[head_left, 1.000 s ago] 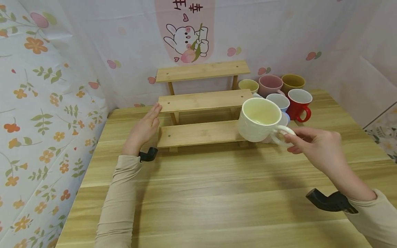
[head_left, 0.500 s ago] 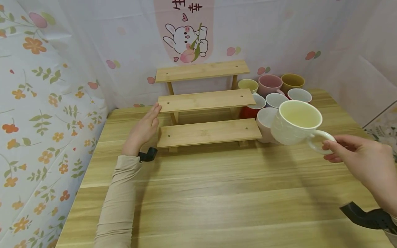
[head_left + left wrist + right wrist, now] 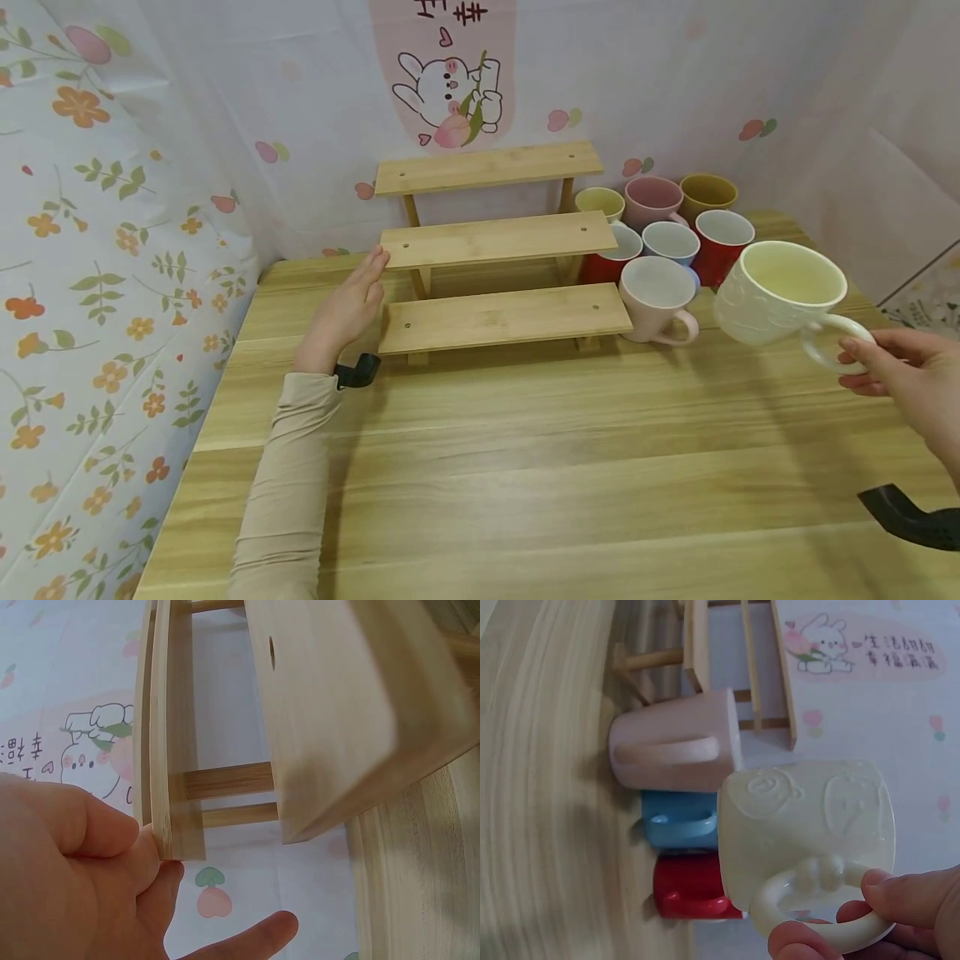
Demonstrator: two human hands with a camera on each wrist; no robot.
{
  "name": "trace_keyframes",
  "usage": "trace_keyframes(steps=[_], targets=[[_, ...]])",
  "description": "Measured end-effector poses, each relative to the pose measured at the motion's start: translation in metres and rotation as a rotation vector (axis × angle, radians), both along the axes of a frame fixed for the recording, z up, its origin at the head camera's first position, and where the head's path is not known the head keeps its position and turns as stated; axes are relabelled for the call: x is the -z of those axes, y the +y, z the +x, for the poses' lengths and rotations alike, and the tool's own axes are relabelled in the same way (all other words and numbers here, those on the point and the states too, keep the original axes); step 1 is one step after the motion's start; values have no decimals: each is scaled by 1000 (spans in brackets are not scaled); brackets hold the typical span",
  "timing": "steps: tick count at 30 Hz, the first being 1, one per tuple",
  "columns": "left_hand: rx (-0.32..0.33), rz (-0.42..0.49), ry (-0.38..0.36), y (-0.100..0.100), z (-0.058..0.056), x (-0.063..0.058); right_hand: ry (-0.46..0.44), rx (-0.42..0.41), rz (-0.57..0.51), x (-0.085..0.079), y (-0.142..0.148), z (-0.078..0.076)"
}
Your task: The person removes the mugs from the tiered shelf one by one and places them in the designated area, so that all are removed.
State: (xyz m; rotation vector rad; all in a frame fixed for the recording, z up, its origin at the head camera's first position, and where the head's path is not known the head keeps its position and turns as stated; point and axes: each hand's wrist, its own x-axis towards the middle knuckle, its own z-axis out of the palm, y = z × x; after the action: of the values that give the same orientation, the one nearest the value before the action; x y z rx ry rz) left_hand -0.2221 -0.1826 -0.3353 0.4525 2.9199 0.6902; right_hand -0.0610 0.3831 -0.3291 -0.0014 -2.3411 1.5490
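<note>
My right hand [image 3: 918,371] pinches the handle of a pale cream mug [image 3: 761,304], lifted above the table's right side. In the right wrist view, raised figures show on the cream mug [image 3: 810,814], and the thumb lies over its handle. At the left end of a three-tier wooden shelf [image 3: 498,240], my left hand [image 3: 341,321] touches the middle board with extended fingers. The left wrist view has the fingertips of the left hand [image 3: 90,862] against the board's end, the thumb apart from it. All three boards [image 3: 506,319] are bare.
Right of the shelf stands a cluster of mugs: a pale pink mug [image 3: 654,296] in front, a blue mug [image 3: 670,243] and red mugs [image 3: 722,250] behind, then a pink mug [image 3: 652,200], a mustard mug [image 3: 707,193] and a yellow mug [image 3: 600,202]. A printed curtain [image 3: 300,100] hangs behind.
My right hand has carried the cream mug to the right, away from the shelf, uncovering the pale pink mug and a red one. The left hand stays at the shelf's end.
</note>
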Motion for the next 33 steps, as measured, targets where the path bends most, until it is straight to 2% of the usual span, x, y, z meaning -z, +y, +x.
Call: trace_keyframes(steps=[6,12,15,17,22,25,30,33], targets=[[-1,-9,-1,0,-1,1,-111,92,176,16,7,-9],[5,-12,-2,2,-2,2,-268,106,299,33,11,-17],[5,3,-1,2,-1,2,-317,139,390,38,9,-21],[7,19,-2,0,1,2,-349,145,411,40,7,-25],[-12,29,-19,-7,7,3,-374,130,463,46,-3,-36],[-21,15,-22,-7,8,4,-366,149,501,49,-4,-37],[-6,8,-14,-1,2,5,-345,179,551,54,1,-35],[1,5,-9,2,-1,3,-346,188,545,57,3,-36]])
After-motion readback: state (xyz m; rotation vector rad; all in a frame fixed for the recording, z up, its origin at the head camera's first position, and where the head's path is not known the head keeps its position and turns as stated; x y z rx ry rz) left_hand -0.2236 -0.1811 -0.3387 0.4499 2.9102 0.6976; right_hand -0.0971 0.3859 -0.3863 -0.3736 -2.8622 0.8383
